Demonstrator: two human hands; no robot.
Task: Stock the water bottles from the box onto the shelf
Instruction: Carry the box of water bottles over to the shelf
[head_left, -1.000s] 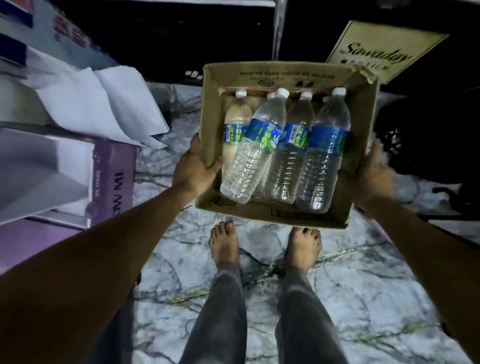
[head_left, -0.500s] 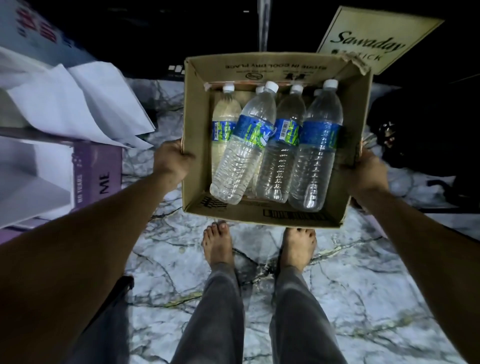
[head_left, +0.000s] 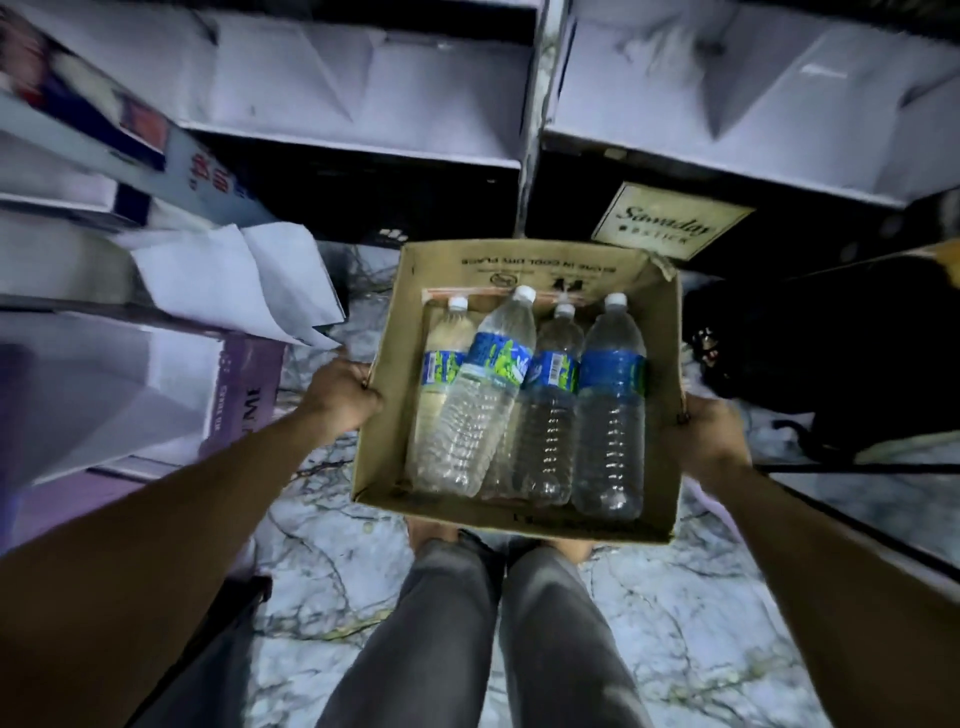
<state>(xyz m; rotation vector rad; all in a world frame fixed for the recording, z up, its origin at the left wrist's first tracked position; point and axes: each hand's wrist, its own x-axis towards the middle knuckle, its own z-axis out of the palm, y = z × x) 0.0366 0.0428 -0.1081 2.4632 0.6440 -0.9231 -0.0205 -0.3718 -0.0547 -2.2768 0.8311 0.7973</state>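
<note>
An open cardboard box (head_left: 524, 265) hangs in front of me above my legs. My left hand (head_left: 340, 395) grips its left wall and my right hand (head_left: 709, 434) grips its right wall. Several clear water bottles (head_left: 610, 410) with white caps and blue labels lie side by side inside, caps pointing away from me. White shelves (head_left: 363, 93) span the top of the view beyond the box, with a second shelf section (head_left: 727, 104) to the right of a vertical post.
White paper sheets (head_left: 234, 280) and a purple box (head_left: 244, 395) stick out from the shelving on the left. A cream sign (head_left: 670, 221) leans below the right shelf. A dark bag (head_left: 810, 358) lies right of the box. Marble floor (head_left: 322, 587) lies underfoot.
My view has tilted up, so the white shelves now show above the box. The box has come closer to my body and now hides most of my feet. Both hands keep their grip.
</note>
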